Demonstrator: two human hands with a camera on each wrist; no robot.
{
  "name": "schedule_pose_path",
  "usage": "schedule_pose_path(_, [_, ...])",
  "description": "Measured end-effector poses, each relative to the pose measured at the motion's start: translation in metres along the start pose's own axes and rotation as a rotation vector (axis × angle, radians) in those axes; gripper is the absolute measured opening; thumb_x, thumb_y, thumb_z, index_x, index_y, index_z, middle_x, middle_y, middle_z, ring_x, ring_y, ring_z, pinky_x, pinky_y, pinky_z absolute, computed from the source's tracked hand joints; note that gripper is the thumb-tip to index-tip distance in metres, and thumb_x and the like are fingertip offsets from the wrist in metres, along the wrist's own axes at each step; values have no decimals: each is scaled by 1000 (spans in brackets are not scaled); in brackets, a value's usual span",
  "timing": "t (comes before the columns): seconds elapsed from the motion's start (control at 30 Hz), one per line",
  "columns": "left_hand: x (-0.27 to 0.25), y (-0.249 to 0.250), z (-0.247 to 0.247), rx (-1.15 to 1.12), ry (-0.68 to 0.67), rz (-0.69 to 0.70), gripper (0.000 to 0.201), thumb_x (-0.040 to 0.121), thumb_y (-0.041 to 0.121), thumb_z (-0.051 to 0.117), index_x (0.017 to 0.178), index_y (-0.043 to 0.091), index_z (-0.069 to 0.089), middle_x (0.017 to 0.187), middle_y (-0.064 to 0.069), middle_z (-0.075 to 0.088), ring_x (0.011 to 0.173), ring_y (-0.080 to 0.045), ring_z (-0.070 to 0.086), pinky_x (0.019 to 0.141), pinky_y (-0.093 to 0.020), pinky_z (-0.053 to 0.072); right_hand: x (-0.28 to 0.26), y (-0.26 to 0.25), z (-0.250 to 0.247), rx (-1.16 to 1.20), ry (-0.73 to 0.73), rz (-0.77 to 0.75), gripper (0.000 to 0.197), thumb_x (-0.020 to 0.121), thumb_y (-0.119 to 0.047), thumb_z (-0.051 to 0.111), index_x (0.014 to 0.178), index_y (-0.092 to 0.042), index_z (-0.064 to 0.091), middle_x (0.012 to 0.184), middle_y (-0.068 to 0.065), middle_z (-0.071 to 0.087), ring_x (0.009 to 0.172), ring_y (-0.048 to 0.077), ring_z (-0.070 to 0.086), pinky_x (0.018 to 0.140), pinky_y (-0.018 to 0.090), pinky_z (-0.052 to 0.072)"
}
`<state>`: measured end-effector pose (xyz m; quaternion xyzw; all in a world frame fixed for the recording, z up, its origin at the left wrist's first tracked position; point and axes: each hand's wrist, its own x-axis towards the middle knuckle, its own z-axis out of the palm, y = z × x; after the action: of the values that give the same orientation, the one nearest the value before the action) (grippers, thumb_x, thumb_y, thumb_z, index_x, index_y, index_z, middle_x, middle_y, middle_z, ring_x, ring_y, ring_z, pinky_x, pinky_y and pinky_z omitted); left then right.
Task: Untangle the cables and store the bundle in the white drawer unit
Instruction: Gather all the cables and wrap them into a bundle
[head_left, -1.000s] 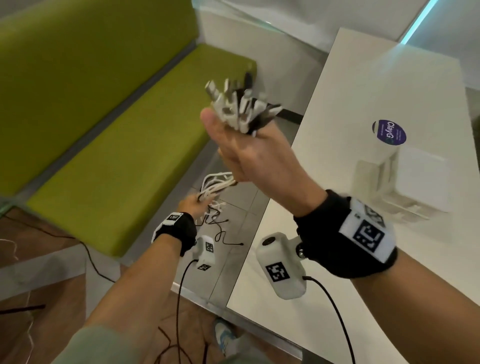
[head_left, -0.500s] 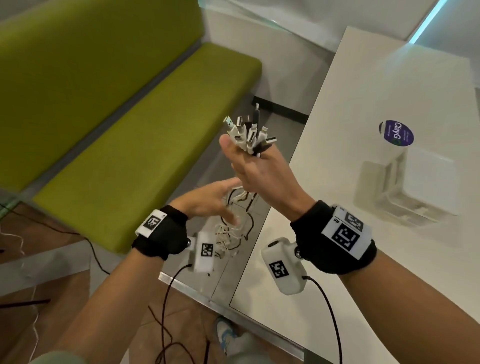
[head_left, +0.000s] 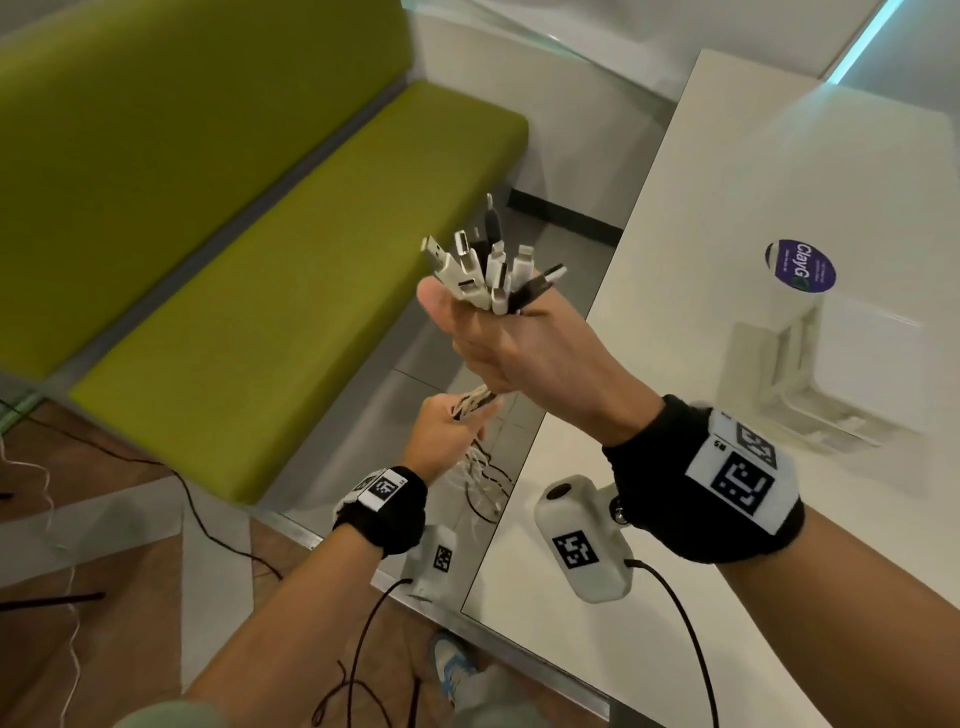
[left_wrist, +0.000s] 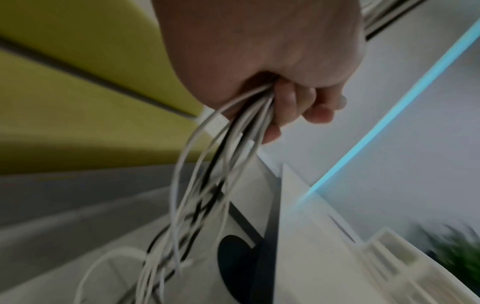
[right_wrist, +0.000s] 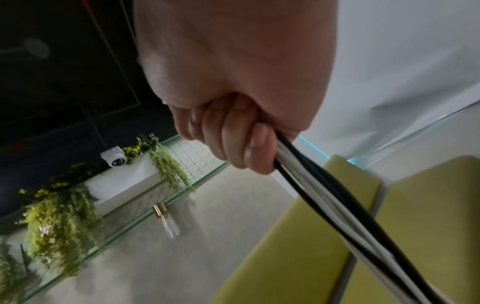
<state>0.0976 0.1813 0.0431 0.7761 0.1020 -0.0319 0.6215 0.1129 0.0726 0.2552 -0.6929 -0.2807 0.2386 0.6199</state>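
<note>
My right hand (head_left: 511, 345) is raised beside the table edge and grips a bundle of white and black cables (head_left: 485, 270), with several plugs sticking up out of the fist. In the right wrist view its curled fingers (right_wrist: 233, 142) wrap the cables (right_wrist: 337, 205). Just below, my left hand (head_left: 447, 436) grips the same cable strands (head_left: 475, 402); in the left wrist view the strands (left_wrist: 207, 174) hang from its fist (left_wrist: 285, 102) in loose loops towards the floor. The white drawer unit (head_left: 826, 379) stands on the white table (head_left: 701, 260), right of both hands.
A green bench (head_left: 291, 291) runs along the left, past the hands. A round purple sticker (head_left: 800, 265) lies on the table behind the drawer unit. Thin black leads (head_left: 218, 530) trail over the floor. A shoe (head_left: 454, 660) shows under the table edge.
My right hand came down from its higher position with the plugs still in its fist. My left hand rose up the hanging strands and closed around them just under the right hand.
</note>
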Motion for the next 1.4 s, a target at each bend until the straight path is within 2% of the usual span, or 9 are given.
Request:
schedule_pose_path(0.27, [9, -39, -8, 214, 131, -99, 44, 94, 22, 60, 52, 16, 49, 40, 10, 39, 34, -6, 35, 43, -17, 28, 12, 15, 9, -126, 54, -5, 23, 94, -29, 53, 73, -38, 50, 64, -21, 47, 56, -6, 51, 62, 16, 46])
schedule_pose_path(0.57, [-11, -113, -60, 601, 82, -424, 45, 98, 43, 48, 68, 14, 64, 80, -13, 72, 80, -30, 67, 74, -35, 49, 16, -13, -15, 67, 32, -76, 50, 106, -17, 40, 58, -30, 49, 43, -16, 35, 35, 1, 29, 40, 12, 27])
schedule_pose_path(0.73, [5, -115, -78, 741, 1, -502, 29, 88, 42, 64, 101, 16, 67, 95, -7, 68, 96, -29, 65, 81, -33, 47, 16, 1, 0, 38, 41, -66, 46, 105, -11, 42, 65, -33, 43, 44, -23, 48, 43, -5, 51, 48, 7, 41])
schedule_pose_path(0.87, [20, -96, -105, 715, -264, -405, 101, 54, 37, 90, 139, 43, 36, 148, 2, 43, 135, -24, 41, 110, -52, 33, 23, 12, -5, 116, 121, -22, 47, 105, -20, 41, 59, -29, 37, 42, -16, 33, 36, 1, 33, 44, 10, 33])
schedule_pose_path(0.97, [22, -32, -115, 431, -546, -252, 116, 51, 46, 90, 144, 55, 20, 160, 12, 17, 147, -13, 17, 119, -46, 16, 24, 27, -2, 191, 96, 28, 49, 101, -30, 46, 54, -32, 36, 50, -12, 23, 41, 8, 17, 42, 20, 20])
schedule_pose_path(1.1, [10, 67, -82, 159, -629, 33, 79, 62, 39, 82, 130, 46, 43, 140, 22, 45, 131, 6, 38, 112, -23, 26, 23, 36, 1, 317, -5, 98, 48, 102, -24, 46, 56, -25, 32, 52, -9, 20, 45, 10, 13, 45, 29, 11])
schedule_pose_path(1.2, [0, 99, -47, 252, -648, 135, 24, 82, 20, 75, 97, 37, 65, 92, 19, 64, 84, 15, 58, 78, -6, 41, 23, 36, 0, 319, -47, 105, 52, 100, -30, 44, 51, -24, 30, 48, -9, 21, 42, 11, 13, 44, 29, 12])
schedule_pose_path(1.3, [-3, 104, -37, 265, -508, 181, 29, 96, 31, 57, 73, 19, 71, 55, 15, 59, 52, 4, 52, 56, -20, 40, 25, 35, -14, 315, -19, 64, 54, 101, -33, 39, 51, -14, 33, 45, 0, 26, 40, 18, 19, 43, 34, 18])
schedule_pose_path(1.4, [7, 92, -46, 327, -271, 182, 59, 85, 67, 48, 59, 19, 71, 64, -10, 67, 62, -30, 59, 62, -47, 44, 26, 40, -25, 389, 26, 54, 57, 105, -33, 32, 54, -10, 41, 49, 9, 37, 47, 26, 39, 55, 36, 38])
